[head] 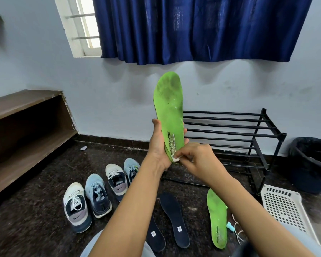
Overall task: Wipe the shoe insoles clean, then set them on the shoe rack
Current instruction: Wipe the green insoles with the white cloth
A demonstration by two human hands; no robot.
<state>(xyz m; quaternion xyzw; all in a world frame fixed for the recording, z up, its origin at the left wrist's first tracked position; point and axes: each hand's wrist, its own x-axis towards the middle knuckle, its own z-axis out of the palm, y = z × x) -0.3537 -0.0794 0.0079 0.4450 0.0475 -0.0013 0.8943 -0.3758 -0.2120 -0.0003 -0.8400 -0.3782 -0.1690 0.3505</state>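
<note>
My left hand was wrapped around the lower half of a green insole, holding it upright in front of me with its toe end up, while my right hand pinched a small white wipe against the insole's heel end. Both hands were closed on something: the left on the insole, the right on the wipe.

From what I could see, the job was at an early stage. Dark grime still marked the toe and ball of the insole I held, so by my reading the wiping had barely covered it. A second green insole lay on the dark floor below my right forearm, also smudged, and two dark insoles lay beside it to the left, one partly hidden by my left arm. The black shoe rack stood against the wall just behind the raised insole, and I saw no insole on it. Four sneakers sat in a row to the left. I judged that all four insoles still had to be finished and racked.
</note>
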